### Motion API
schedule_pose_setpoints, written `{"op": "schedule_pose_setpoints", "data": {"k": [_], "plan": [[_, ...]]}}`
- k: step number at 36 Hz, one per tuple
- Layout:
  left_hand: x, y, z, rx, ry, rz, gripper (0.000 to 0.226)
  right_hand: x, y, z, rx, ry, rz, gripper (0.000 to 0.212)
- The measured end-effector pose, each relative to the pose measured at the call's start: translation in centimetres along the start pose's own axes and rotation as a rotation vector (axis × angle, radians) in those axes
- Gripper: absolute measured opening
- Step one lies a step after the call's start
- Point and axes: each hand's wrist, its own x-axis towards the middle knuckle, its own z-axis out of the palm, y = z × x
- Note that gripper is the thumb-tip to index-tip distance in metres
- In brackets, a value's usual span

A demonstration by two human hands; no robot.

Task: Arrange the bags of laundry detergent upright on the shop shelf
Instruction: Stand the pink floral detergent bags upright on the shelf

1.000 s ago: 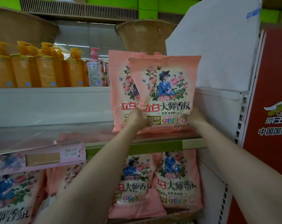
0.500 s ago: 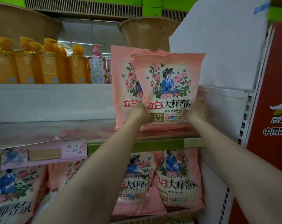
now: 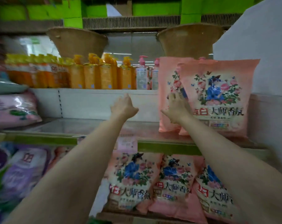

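Gleaming shop shelf (image 3: 92,126), green edging.

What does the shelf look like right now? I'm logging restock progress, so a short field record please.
front bag: pink detergent bag, upright on middle shelf
behind it: second pink bag, upright
right hand: fingers on the two bags, grip unclear
left hand: holds nothing
shelf below: more pink bags, leaning
upper shelf: orange pump bottles

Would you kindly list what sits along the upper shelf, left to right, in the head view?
Orange pump bottles → clear bottle with pink pump → rear pink detergent bag → front pink detergent bag.
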Motion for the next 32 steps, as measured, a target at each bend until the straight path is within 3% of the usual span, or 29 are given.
{"op": "schedule_pose_setpoints", "data": {"k": [6,22,32], "plan": [[-0.5,-7.4,-4.8,0.095,0.071,-0.074,0.067,0.5,-8.1,1.3,0.088,-0.042,-0.143,0.059],[-1.6,-29.5,-14.3,0.326,0.127,-0.227,0.074,1.1,-31.2,5.1,0.093,-0.157,-0.331,0.064],[-2.0,-41.6,-19.8,0.412,0.132,-0.343,0.077,1.4,-44.6,7.1,0.188,-0.11,-0.429,0.064]]}}
